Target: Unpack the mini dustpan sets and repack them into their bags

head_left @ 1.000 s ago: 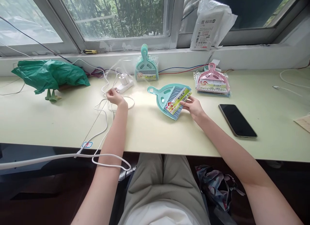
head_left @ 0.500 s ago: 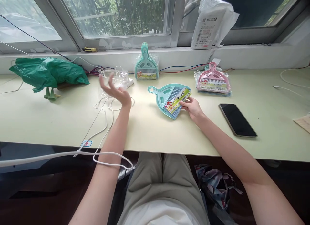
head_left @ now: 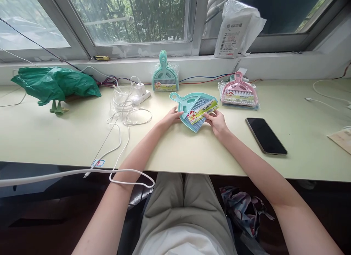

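Tilted up a little over the table, a turquoise dustpan (head_left: 192,99) carries a small brush (head_left: 203,101) with blue-grey bristles, set slantwise on its face. Across the bristles runs a printed green and yellow label (head_left: 202,111). My right hand (head_left: 218,123) pinches the lower right side, thumb on the label and bristle edge. At the left rim is my left hand (head_left: 172,117), its thumb over the edge and its other fingers partly hidden behind the dustpan. Both hands are closed on the set.
Wrapped turquoise dustpan sets (head_left: 165,74) stand against the sill; pink ones (head_left: 239,92) lie at right. A black phone (head_left: 266,136) rests beyond my right forearm. White cables (head_left: 120,134) loop over the table and my left forearm, near a power strip (head_left: 142,96) and a green bag (head_left: 56,83).
My left hand has come down from above the cables and rightward onto the dustpan's left rim. The right hand keeps its hold, and the dustpan has shifted slightly.
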The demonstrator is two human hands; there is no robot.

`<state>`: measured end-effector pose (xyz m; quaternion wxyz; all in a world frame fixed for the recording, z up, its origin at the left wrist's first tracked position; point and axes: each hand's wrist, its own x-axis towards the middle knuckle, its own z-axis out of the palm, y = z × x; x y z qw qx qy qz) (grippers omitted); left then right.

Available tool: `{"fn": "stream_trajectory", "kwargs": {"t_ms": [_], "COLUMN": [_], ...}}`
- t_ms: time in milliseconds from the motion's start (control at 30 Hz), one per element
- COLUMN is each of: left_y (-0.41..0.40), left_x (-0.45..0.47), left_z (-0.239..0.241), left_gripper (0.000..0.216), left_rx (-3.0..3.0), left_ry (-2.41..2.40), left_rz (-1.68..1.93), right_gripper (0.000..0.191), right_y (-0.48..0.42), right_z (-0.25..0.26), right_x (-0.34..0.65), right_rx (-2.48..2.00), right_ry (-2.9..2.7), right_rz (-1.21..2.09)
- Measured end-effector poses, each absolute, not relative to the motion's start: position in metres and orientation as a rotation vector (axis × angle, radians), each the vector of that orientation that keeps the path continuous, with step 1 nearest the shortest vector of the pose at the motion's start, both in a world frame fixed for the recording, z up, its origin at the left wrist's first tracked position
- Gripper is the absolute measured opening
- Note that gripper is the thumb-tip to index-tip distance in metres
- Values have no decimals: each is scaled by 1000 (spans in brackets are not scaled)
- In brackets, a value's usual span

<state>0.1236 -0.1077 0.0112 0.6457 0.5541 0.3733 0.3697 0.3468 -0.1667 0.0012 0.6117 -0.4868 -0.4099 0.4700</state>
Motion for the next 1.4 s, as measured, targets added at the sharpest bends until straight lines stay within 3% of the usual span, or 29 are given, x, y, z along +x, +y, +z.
{"fn": "stream_trajectory", "kwargs": {"t_ms": [100, 267, 433, 600, 767, 900, 1167, 1400], "left_y": [-105, -95, -87, -87, -88, -91, -98, -93], "left_x": [121, 121, 110, 106, 109, 113, 119, 121], "left_z": [10, 8, 11, 9, 9, 12, 14, 6], "left_gripper": [41, 41, 43, 44, 37, 36, 40, 40], "left_rx": [1270, 1326, 1396, 1415, 1397, 1385, 1422, 1479], "left_ry": [889, 1113, 1163, 1127, 1079, 1065, 1014, 973], "left_rz": [780, 1008, 1132, 1114, 1084, 1047, 948, 963], "right_gripper": [34, 22, 27, 22, 36, 42, 32, 32], "right_y": [-167, -158, -144, -148, -157, -161, -167, -170], "right_z": [3, 7, 15, 23, 22, 20, 28, 29], "right_x": [345, 360, 402, 435, 435, 423, 406, 336], "right_rx": [-1121, -1185, -1363, -1953, -2264, -2253, -2126, -1689], "right_ry": [-964, -982, -1027, -1362, -1629, -1610, -1683, -1932], "right_rz": [1144, 1180, 848, 292, -8, -192, -549, -312]}}
